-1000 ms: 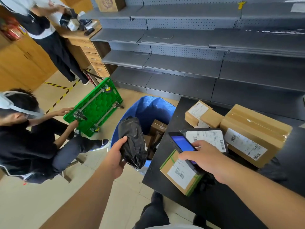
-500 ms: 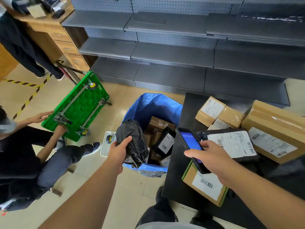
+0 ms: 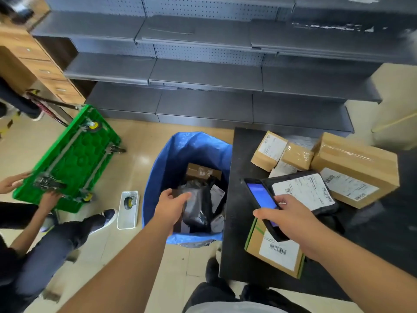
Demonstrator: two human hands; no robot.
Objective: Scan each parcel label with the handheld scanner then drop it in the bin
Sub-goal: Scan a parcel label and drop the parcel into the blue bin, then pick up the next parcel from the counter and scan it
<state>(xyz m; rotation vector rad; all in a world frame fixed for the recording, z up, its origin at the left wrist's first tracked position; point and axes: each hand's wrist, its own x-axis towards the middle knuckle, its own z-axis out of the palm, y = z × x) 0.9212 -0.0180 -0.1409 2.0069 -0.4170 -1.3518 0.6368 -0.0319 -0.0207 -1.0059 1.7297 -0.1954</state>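
The blue bin (image 3: 158, 177) stands on the floor left of the black table (image 3: 237, 256). My left hand (image 3: 170, 205) hovers over the bin's opening, fingers apart. Just under the fingers, a black bag parcel (image 3: 196, 211) lies among other parcels inside the bin. Over the table's left edge, my right hand (image 3: 286, 215) grips the black handheld scanner (image 3: 261, 196), blue screen up. Below it sits a green-edged box (image 3: 277, 254) with a barcode label. A flat black mailer (image 3: 304, 190) and several cardboard boxes (image 3: 354, 163) lie further right.
Grey metal shelving (image 3: 203, 73) runs along the back. To the left a seated person (image 3: 45, 240) handles an upturned green cart (image 3: 67, 159). A white tray (image 3: 127, 210) holding a wheel lies on the floor between that person's foot and the bin.
My left hand carried the black bag parcel from beside the bin to over its opening and let it go; the bag now lies inside. The scanner hand stayed over the table.
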